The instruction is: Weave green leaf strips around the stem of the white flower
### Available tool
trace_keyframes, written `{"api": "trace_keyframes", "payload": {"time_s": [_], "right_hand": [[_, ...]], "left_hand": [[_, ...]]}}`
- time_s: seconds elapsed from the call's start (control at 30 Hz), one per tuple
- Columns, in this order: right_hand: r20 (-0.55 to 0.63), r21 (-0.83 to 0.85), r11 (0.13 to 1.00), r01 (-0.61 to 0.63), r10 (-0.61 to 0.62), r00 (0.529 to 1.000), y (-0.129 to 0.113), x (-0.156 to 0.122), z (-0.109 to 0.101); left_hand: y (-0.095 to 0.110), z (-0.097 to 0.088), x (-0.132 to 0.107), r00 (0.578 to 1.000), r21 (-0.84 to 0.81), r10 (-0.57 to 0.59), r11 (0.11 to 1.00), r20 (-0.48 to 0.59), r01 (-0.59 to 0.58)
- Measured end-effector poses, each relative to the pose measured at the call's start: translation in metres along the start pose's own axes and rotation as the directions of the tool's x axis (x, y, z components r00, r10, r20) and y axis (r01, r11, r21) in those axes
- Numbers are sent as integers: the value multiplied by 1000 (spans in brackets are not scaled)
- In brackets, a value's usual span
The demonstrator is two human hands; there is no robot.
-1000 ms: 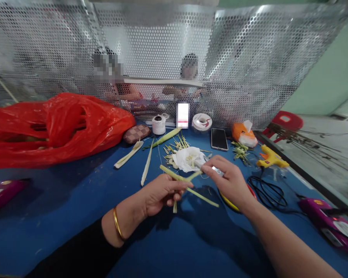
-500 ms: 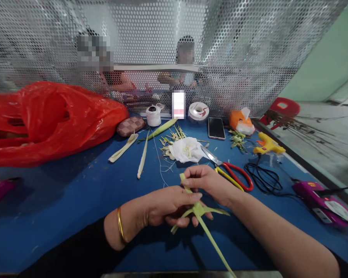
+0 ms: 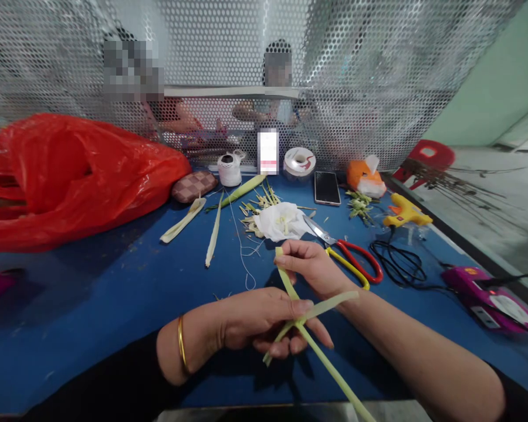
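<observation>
Pale green leaf strips [image 3: 330, 364] cross at a small woven knot in front of me. My left hand [image 3: 273, 322], with a gold bangle at its wrist, pinches the strips at that crossing between thumb and fingers. Above it, my right hand [image 3: 305, 264] grips the upper end of one strip between thumb and forefinger. One strip end points right toward my right forearm, one hangs down left below my left fingers, and a long one runs to the bottom edge. Just past my right hand lie scissors [image 3: 356, 261] with red and yellow handles.
White tissue [image 3: 281, 221] and leaf scraps lie mid-table, with loose husk pieces [image 3: 183, 220] to the left. A red plastic bag [image 3: 70, 181] fills the left. Thread spool [image 3: 229, 170], ribbon roll [image 3: 300, 162], phone [image 3: 327, 188], yellow glue gun [image 3: 407, 211] and purple power strip [image 3: 493, 299] stand around.
My right hand has drawn the upper strip end up, so more of it shows above my left hand. The right-hand strip now angles upward across my right wrist.
</observation>
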State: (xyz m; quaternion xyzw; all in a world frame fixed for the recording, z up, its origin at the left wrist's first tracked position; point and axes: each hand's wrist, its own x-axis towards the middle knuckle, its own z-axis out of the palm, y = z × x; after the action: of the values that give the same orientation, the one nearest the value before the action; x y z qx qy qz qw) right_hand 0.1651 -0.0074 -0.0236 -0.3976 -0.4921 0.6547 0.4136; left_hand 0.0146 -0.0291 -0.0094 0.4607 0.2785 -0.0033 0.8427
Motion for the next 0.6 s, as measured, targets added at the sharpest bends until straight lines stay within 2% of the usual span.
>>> {"api": "trace_keyframes", "payload": {"time_s": [0.17,0.27,0.33,0.43,0.53,0.6], "right_hand": [[-68,36,999,-3,6,998,1,4,-3],[-144,24,999,-20,23,989,3,4,-3],[-208,-11,1000,-10,8,978,7,4,-4],[-240,-81,995,51,-69,968,11,4,-3],[-215,-141,988,66,-96,972,10,2,0],[-113,-138,989,48,-64,992,6,-1,3]], "left_hand": [[0,-2,-1,995,-17,83,996,-53,-84],[-1,-7,0,966,-57,164,982,-202,-178],[0,-11,1,899,-114,243,946,-365,-302],[5,-19,0,770,-155,314,871,-556,-467],[13,-24,-6,689,-159,347,815,-636,-557],[16,-27,-9,652,-135,379,792,-656,-596]]}}
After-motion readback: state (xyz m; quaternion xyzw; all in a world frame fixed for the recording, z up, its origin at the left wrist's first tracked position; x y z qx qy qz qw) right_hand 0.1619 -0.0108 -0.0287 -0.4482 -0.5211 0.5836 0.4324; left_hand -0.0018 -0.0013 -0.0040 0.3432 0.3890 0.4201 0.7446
